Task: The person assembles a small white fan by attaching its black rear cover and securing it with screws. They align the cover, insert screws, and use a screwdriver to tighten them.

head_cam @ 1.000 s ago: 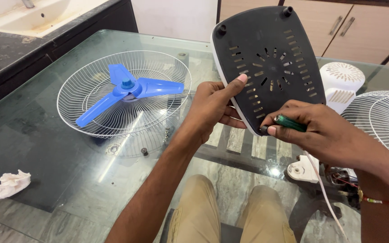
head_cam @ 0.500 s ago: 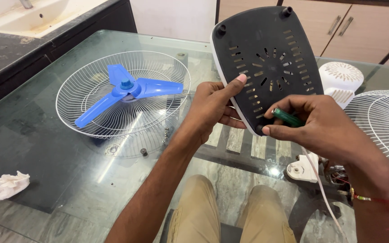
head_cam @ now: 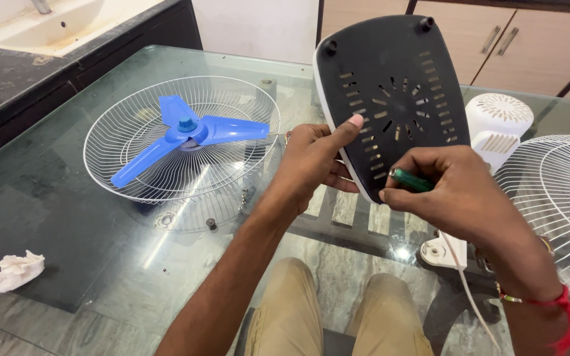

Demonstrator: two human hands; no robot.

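Black fan base (head_cam: pixel 397 79) stands tilted at upper centre; our left hand (head_cam: pixel 315 161) grips its edge. Our right hand (head_cam: pixel 450 188) pinches a green screwdriver (head_cam: pixel 411 180) against its lower corner.

My glass bench (head_cam: pixel 67 198) carries a white wire fan guard (head_cam: pixel 232 99) cradling a blue blade (head_cam: pixel 186 135). A crumpled white cloth (head_cam: pixel 16 270) lies near its left edge, small screws (head_cam: pixel 211 223) sit beside the guard, and another guard (head_cam: pixel 562 191) rests at right.
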